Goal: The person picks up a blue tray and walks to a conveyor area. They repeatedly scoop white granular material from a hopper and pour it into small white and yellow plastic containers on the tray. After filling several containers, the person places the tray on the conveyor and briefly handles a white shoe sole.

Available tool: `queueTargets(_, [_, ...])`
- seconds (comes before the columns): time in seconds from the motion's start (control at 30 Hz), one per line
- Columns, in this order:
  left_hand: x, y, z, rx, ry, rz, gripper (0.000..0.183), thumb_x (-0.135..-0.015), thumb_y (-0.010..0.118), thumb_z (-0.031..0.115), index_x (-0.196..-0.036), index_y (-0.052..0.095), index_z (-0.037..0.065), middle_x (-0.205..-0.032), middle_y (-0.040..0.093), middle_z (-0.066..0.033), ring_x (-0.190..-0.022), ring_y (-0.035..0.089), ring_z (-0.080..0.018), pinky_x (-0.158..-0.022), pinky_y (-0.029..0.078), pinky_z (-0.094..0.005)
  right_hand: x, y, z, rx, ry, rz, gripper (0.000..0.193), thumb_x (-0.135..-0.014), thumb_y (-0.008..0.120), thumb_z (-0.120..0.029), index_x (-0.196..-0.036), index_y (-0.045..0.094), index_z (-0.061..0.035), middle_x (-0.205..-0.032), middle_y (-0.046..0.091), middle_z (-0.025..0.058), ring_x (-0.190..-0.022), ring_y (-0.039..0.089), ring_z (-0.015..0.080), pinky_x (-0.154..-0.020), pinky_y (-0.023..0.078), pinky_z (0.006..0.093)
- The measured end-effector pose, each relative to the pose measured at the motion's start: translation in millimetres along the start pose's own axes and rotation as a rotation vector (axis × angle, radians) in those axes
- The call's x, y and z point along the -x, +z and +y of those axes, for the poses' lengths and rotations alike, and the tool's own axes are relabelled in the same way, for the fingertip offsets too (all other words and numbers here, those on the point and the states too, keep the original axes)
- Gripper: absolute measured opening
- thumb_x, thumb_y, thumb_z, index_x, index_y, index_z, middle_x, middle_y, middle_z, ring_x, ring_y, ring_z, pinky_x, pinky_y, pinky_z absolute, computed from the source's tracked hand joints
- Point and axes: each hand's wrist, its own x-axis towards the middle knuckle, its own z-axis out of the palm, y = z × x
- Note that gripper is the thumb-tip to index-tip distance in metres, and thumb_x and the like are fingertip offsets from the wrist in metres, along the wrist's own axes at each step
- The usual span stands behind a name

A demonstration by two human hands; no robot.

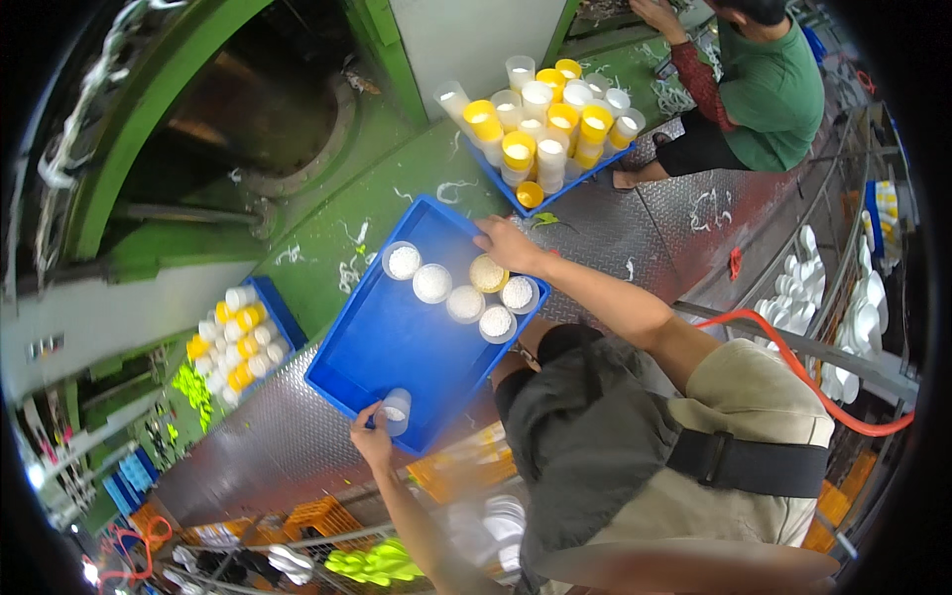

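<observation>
A blue tray (347, 342) lies tilted across my view in front of me. My left hand (372, 436) is closed on its near-left rim, right beside a clear cup (396, 412) of white material. On the far-right rim my right hand (508, 244) is closed as well, fingers bent over the edge. Several cups stand toward that end, among them a white-filled cup (431, 284) and a yellowish cup (488, 273). White granules appear to fill them. The parts of my fingers beneath the rims are hidden.
A second blue tray (555, 196) packed with white and yellow cups stands beyond my right hand; another loaded tray (278, 312) is at left. A person in a green shirt (773, 94) is at upper right. A green machine (397, 183) borders the metal floor (253, 451). A red hose (778, 342) curves at right.
</observation>
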Motion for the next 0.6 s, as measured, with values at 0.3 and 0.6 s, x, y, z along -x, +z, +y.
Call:
queueTargets(0.3, [-246,117,-73,-0.003,0.065,0.017,0.017,-0.085,0.076,0.002,-0.102,0.079,0.003,-0.108,0.069,-0.0208,-0.097,0.068,-0.0345,-0.086,0.054,-0.0439,-169,77,123,0.135,0.069,0.064,0.034,-0.096,0.063,-0.016,-0.124,0.064,0.0048,-0.115,0.064,0.0314,-0.106,0.064,0.0470,-0.093,0.051,0.0503])
queueTargets(0.6, [-343,165,-95,-0.035,0.148,-0.101,0.019,-0.083,0.076,0.001,-0.101,0.081,0.006,-0.106,0.071,-0.0223,-0.097,0.065,-0.0355,-0.088,0.053,-0.0444,-206,98,170,0.141,0.225,0.176,0.033,-0.096,0.062,-0.016,-0.122,0.066,0.0031,-0.115,0.064,0.0295,-0.107,0.064,0.0464,-0.094,0.051,0.0508])
